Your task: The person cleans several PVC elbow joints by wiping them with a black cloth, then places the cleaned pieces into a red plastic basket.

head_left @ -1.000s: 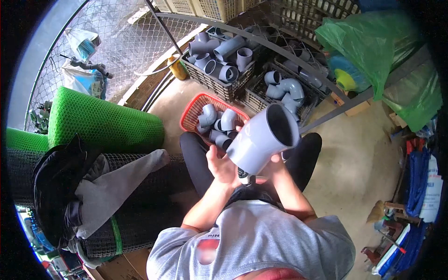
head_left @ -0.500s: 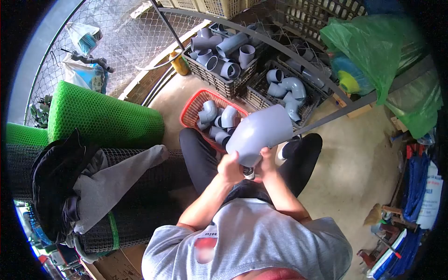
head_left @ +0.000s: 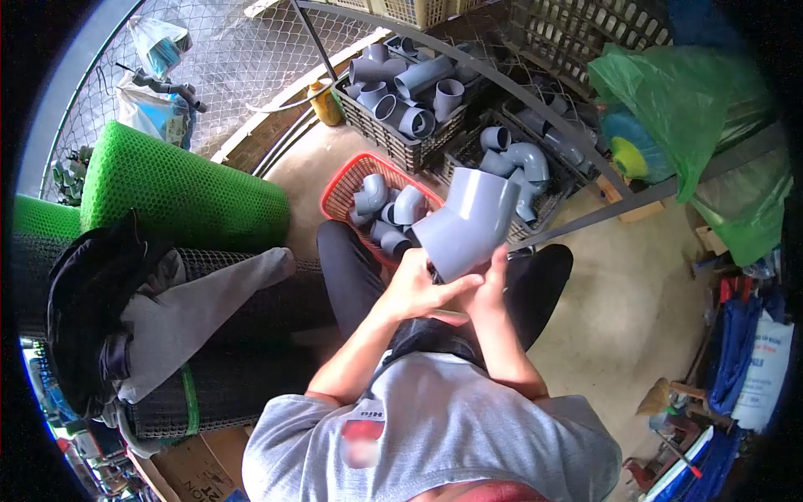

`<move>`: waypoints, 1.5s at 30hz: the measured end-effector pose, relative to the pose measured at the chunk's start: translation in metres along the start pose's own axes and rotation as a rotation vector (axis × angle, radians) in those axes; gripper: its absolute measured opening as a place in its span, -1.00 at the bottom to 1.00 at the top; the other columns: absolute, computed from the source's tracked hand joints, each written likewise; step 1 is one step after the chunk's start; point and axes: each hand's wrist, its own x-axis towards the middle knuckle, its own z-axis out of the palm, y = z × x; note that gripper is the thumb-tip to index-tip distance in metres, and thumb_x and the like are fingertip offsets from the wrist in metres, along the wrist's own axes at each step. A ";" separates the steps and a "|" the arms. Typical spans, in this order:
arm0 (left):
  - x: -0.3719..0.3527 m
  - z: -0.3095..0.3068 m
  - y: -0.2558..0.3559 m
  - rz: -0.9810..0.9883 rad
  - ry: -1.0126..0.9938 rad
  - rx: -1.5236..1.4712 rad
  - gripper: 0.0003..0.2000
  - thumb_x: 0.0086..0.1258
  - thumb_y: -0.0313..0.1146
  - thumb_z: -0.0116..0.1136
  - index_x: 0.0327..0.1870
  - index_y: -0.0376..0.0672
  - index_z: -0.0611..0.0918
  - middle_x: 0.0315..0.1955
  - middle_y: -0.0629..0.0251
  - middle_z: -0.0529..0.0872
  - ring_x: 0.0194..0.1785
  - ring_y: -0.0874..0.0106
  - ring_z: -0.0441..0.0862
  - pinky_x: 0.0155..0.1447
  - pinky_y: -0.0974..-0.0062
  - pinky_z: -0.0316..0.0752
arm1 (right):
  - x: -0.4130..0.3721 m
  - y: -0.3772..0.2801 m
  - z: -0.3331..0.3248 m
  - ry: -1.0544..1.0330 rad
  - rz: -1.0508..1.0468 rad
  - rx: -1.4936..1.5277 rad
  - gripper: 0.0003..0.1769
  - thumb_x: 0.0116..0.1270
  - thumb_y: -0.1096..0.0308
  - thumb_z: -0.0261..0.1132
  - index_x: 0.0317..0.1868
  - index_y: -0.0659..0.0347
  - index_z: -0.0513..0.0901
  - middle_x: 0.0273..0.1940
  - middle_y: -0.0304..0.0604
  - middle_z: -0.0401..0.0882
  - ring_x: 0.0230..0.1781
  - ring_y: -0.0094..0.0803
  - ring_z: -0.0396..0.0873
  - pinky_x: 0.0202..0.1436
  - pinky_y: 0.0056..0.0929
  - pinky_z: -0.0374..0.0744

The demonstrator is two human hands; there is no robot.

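Note:
Above my lap, a large grey pipe elbow (head_left: pixel 473 217) is held up, one end pointing away from me and the bend tilted down to the left. My left hand (head_left: pixel 416 289) grips its lower left edge, thumb stretched across toward the other hand. Fingers of my right hand (head_left: pixel 491 289) press against the lower right side, and part of that hand is hidden. Just beyond my left knee, a red plastic basket (head_left: pixel 339 188) contains several smaller grey pipe elbows (head_left: pixel 408 205).
Behind the basket stand a dark crate (head_left: pixel 401 144) of grey pipe fittings and another crate (head_left: pixel 468 163) with bends. A curved metal bar (head_left: pixel 548 100) crosses in front. Rolls of green mesh (head_left: pixel 184 188) lie left, under a grey-black garment (head_left: pixel 192 322). Green plastic bags (head_left: pixel 661 109) hang right.
The large elbow has turned, so its far end now points more straight ahead instead of to the right. My hands have shifted their grip and come closer together beneath it.

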 end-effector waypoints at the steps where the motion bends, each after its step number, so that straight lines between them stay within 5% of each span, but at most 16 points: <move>1: 0.000 0.007 0.002 0.036 0.026 -0.064 -0.33 0.21 -0.32 0.60 0.33 -0.35 0.54 0.10 0.21 0.73 0.16 0.42 0.65 0.29 0.37 0.53 | 0.006 -0.007 0.001 -0.032 -0.029 -0.253 0.19 0.28 -0.47 0.27 0.60 0.30 0.16 0.47 0.07 0.37 0.49 -0.08 0.40 0.54 -0.03 0.41; 3: 0.001 0.011 -0.003 0.084 0.062 -0.127 -0.31 0.20 -0.33 0.61 0.35 -0.34 0.53 0.12 0.21 0.72 0.18 0.42 0.64 0.31 0.38 0.52 | 0.011 -0.017 0.006 -0.118 -0.023 -0.183 0.20 0.27 -0.48 0.27 0.60 0.31 0.16 0.47 0.08 0.38 0.48 -0.07 0.40 0.53 0.00 0.43; 5: -0.003 0.009 -0.019 -0.106 -0.050 -0.712 -0.24 0.14 -0.33 0.64 0.39 -0.33 0.52 0.15 0.24 0.71 0.23 0.43 0.62 0.37 0.40 0.47 | 0.017 -0.023 0.007 -0.192 -0.052 -0.016 0.21 0.23 -0.47 0.27 0.59 0.32 0.17 0.43 0.12 0.40 0.46 0.00 0.43 0.48 0.14 0.49; 8: -0.016 -0.001 -0.017 -0.160 -0.067 -0.923 -0.32 0.18 -0.40 0.59 0.37 -0.30 0.57 0.12 0.27 0.73 0.15 0.44 0.67 0.30 0.43 0.53 | 0.020 -0.047 0.007 -0.192 -0.068 0.009 0.20 0.24 -0.46 0.26 0.57 0.34 0.19 0.39 0.15 0.43 0.44 0.08 0.43 0.42 0.24 0.53; 10: -0.019 -0.028 -0.033 0.023 0.023 -0.582 -0.35 0.30 -0.37 0.49 0.42 -0.29 0.52 0.18 0.18 0.70 0.20 0.41 0.68 0.34 0.43 0.54 | 0.023 -0.052 -0.027 -0.190 -0.089 -0.050 0.20 0.21 -0.44 0.29 0.56 0.37 0.21 0.35 0.18 0.46 0.37 0.15 0.50 0.34 0.28 0.59; 12: -0.020 -0.047 -0.016 -0.226 0.386 -0.881 -0.45 0.41 -0.38 0.38 0.41 -0.27 0.53 0.19 0.16 0.70 0.22 0.39 0.67 0.34 0.42 0.56 | 0.022 -0.053 -0.056 -0.106 -0.010 -0.109 0.21 0.18 -0.43 0.33 0.54 0.39 0.23 0.32 0.17 0.49 0.27 0.16 0.59 0.27 0.26 0.64; 15: 0.005 -0.063 -0.004 0.143 0.644 -0.281 -0.57 0.52 -0.44 0.20 0.39 -0.24 0.55 0.17 0.12 0.73 0.23 0.40 0.68 0.34 0.40 0.55 | 0.016 -0.054 -0.082 -0.193 0.146 -0.237 0.17 0.11 -0.25 0.46 0.53 0.39 0.26 0.31 0.13 0.53 0.23 0.00 0.62 0.30 0.00 0.63; 18: 0.020 -0.064 0.009 0.364 0.284 0.283 -0.50 0.53 -0.30 0.21 0.44 -0.28 0.50 0.17 0.03 0.72 0.25 0.22 0.68 0.37 0.30 0.49 | 0.015 -0.047 -0.073 -0.234 0.189 -0.482 0.14 0.08 -0.09 0.52 0.55 0.38 0.27 0.31 0.02 0.54 0.27 -0.24 0.57 0.34 -0.26 0.56; 22: 0.018 -0.044 0.012 0.222 -0.156 0.262 -0.11 0.41 0.00 0.35 0.62 -0.22 0.17 0.31 -0.16 0.57 0.39 0.03 0.55 0.46 0.20 0.39 | 0.020 -0.054 -0.041 -0.185 0.258 -0.401 0.07 0.06 0.00 0.53 0.51 0.39 0.35 0.33 -0.04 0.51 0.31 -0.26 0.50 0.41 -0.29 0.44; 28: 0.006 -0.045 -0.004 -0.045 -0.322 -0.253 -0.17 0.38 -0.25 0.44 0.57 -0.24 0.19 0.36 0.01 0.50 0.45 0.26 0.39 0.50 0.17 0.30 | 0.029 -0.084 -0.033 -0.432 -0.012 -1.018 0.14 -0.14 0.03 0.65 0.44 0.42 0.43 0.27 -0.04 0.57 0.30 -0.31 0.54 0.45 -0.28 0.44; 31: 0.001 -0.036 -0.019 0.189 -0.281 0.007 -0.31 0.40 -0.26 0.43 0.44 -0.27 0.32 0.23 0.06 0.59 0.33 0.33 0.54 0.34 0.31 0.49 | 0.032 -0.097 -0.015 -0.524 -0.024 -1.069 0.07 -0.15 0.06 0.69 0.39 0.40 0.51 0.26 -0.03 0.60 0.28 -0.29 0.58 0.44 -0.27 0.47; 35: -0.003 -0.040 -0.012 0.138 -0.484 0.196 -0.64 0.37 -0.30 0.40 0.11 -0.26 0.70 -0.06 -0.03 0.80 0.01 0.15 0.78 0.16 0.24 0.63 | 0.037 -0.108 0.005 -0.730 -0.139 -1.275 0.04 -0.21 0.15 0.69 0.36 0.35 0.54 0.18 -0.02 0.63 0.20 -0.22 0.63 0.35 -0.24 0.55; 38: -0.003 -0.033 -0.021 0.424 -0.379 0.366 -0.68 0.39 -0.34 0.33 0.11 -0.24 0.69 -0.05 -0.06 0.76 0.01 -0.01 0.73 0.14 0.17 0.63 | 0.043 -0.119 0.021 -0.843 -0.249 -1.355 0.04 -0.28 0.24 0.69 0.35 0.33 0.55 0.13 0.00 0.63 0.14 -0.13 0.65 0.28 -0.21 0.61; 40: -0.003 -0.034 -0.026 0.384 -0.428 0.416 -0.67 0.43 -0.32 0.32 0.14 -0.27 0.67 -0.01 -0.03 0.76 0.06 0.07 0.74 0.23 0.21 0.60 | 0.043 -0.124 0.028 -0.884 -0.268 -1.409 0.06 -0.28 0.25 0.70 0.36 0.34 0.54 0.15 0.01 0.61 0.14 -0.12 0.65 0.28 -0.22 0.61; 44: -0.007 -0.031 -0.012 0.265 -0.441 0.040 -0.53 0.45 -0.31 0.36 0.31 -0.30 0.57 0.17 0.13 0.69 0.23 0.23 0.64 0.40 0.24 0.48 | 0.037 -0.132 0.041 -1.005 -0.369 -1.609 0.05 -0.23 0.21 0.65 0.40 0.21 0.52 0.26 0.01 0.58 0.20 -0.07 0.64 0.33 -0.17 0.59; 45: -0.010 -0.034 -0.021 0.113 -0.418 -0.186 -0.55 0.46 -0.35 0.35 0.30 -0.30 0.57 0.16 0.17 0.70 0.22 0.29 0.64 0.38 0.27 0.49 | 0.034 -0.128 0.039 -1.008 -0.414 -1.687 0.00 -0.17 0.12 0.64 0.41 0.05 0.55 0.33 -0.01 0.54 0.33 -0.09 0.56 0.44 0.06 0.49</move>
